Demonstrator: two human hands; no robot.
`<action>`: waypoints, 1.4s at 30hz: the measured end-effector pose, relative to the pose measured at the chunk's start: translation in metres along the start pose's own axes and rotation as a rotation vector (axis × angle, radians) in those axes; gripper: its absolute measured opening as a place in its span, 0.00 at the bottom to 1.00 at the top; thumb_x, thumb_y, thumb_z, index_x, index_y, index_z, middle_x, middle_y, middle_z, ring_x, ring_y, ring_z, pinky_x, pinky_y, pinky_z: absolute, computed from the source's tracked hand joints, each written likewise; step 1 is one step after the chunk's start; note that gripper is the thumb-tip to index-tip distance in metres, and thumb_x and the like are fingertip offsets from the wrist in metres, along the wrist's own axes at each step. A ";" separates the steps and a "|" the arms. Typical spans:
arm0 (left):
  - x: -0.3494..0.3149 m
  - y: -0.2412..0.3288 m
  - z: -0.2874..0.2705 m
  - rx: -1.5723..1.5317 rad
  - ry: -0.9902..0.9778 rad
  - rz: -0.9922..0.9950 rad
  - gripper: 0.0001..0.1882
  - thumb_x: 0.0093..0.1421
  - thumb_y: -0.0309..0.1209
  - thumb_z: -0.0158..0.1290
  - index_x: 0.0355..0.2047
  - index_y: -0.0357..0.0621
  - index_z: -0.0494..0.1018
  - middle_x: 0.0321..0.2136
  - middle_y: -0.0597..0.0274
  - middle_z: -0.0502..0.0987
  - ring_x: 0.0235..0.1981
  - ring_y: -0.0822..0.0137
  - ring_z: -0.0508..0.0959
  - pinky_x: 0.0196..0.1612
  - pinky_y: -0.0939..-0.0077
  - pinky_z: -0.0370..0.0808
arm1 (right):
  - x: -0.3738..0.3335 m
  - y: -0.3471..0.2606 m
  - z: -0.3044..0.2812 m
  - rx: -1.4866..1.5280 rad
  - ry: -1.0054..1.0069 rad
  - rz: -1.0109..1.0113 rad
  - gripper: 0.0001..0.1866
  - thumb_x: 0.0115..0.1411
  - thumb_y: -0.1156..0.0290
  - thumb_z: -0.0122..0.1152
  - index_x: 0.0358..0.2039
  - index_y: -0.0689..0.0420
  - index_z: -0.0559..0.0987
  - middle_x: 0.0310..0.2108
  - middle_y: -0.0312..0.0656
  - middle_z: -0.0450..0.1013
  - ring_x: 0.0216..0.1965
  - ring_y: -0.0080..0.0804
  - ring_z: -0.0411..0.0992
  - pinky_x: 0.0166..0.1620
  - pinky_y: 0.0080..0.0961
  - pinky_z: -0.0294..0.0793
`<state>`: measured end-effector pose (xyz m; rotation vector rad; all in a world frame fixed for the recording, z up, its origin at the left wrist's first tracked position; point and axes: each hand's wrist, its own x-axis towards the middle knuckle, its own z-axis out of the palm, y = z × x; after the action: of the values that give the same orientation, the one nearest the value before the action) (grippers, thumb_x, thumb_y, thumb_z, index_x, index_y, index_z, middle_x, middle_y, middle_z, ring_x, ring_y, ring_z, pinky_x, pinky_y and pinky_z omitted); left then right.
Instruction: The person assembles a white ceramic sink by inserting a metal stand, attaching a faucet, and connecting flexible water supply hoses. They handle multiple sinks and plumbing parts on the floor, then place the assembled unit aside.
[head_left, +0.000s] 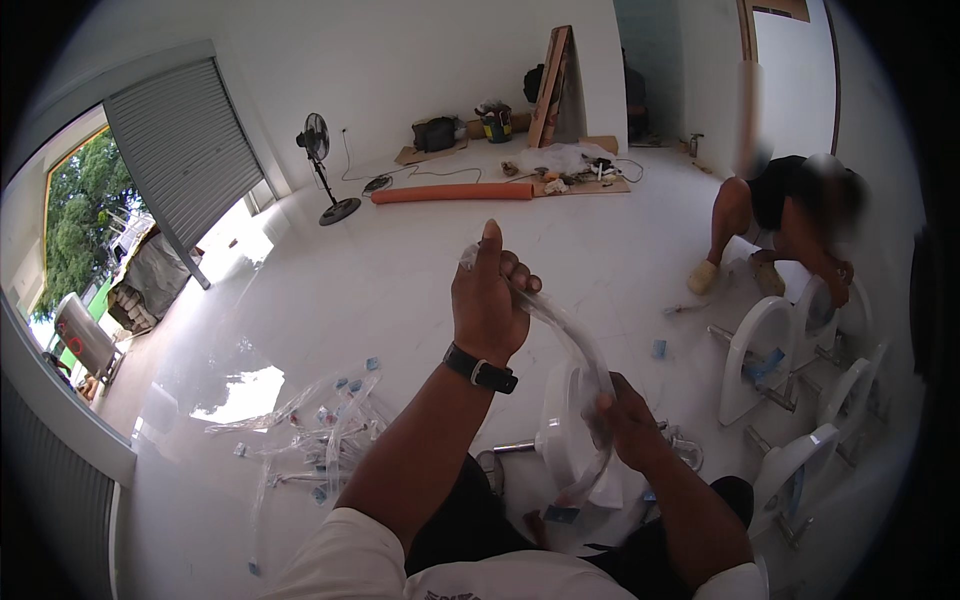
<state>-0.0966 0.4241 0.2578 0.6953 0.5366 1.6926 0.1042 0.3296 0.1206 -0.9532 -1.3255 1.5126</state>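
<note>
My left hand (490, 295), with a black watch on the wrist, is closed round the upper end of a long, bendy tube in clear plastic wrap (566, 325). Its thumb points up. Lower down, my right hand (635, 425) grips the same wrapped tube, which bows between the two hands and hangs toward the floor. Behind its lower part, between my knees, stands a white rounded piece (560, 425) with a metal bar (515, 447) sticking out to the left. The tube partly hides it. Whatever is inside the wrap is too blurred to make out.
Clear plastic packets with blue tags (335, 430) lie heaped at left. Several white oval pieces with metal bars (757, 360) stand at right, where another person (800, 215) crouches. Farther off are an orange pipe (450, 193) and a standing fan (318, 150).
</note>
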 end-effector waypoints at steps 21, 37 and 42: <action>-0.024 -0.056 -0.001 0.057 -0.051 -0.291 0.22 0.71 0.51 0.54 0.29 0.52 0.62 0.18 0.73 0.59 0.21 0.72 0.66 0.34 0.68 0.72 | -0.010 -0.015 0.008 -0.394 0.216 -0.177 0.20 0.75 0.57 0.47 0.44 0.64 0.72 0.24 0.53 0.72 0.24 0.42 0.70 0.33 0.39 0.70; -0.025 -0.057 0.011 0.046 -0.063 -0.390 0.22 0.73 0.51 0.49 0.27 0.52 0.62 0.18 0.71 0.57 0.21 0.70 0.66 0.35 0.65 0.72 | -0.008 -0.021 0.003 -0.480 0.171 -0.176 0.21 0.76 0.56 0.46 0.39 0.64 0.71 0.24 0.52 0.72 0.27 0.50 0.73 0.34 0.43 0.70; -0.046 -0.087 0.013 0.242 -0.223 -0.315 0.23 0.73 0.52 0.49 0.27 0.50 0.62 0.17 0.70 0.57 0.20 0.69 0.67 0.36 0.62 0.76 | 0.008 0.000 0.009 -0.476 0.189 -0.327 0.20 0.75 0.57 0.49 0.42 0.66 0.72 0.30 0.55 0.75 0.33 0.48 0.76 0.35 0.43 0.71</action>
<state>-0.0196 0.3983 0.2004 0.9098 0.6609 1.2515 0.0927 0.3344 0.1220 -1.0755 -1.6427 0.8533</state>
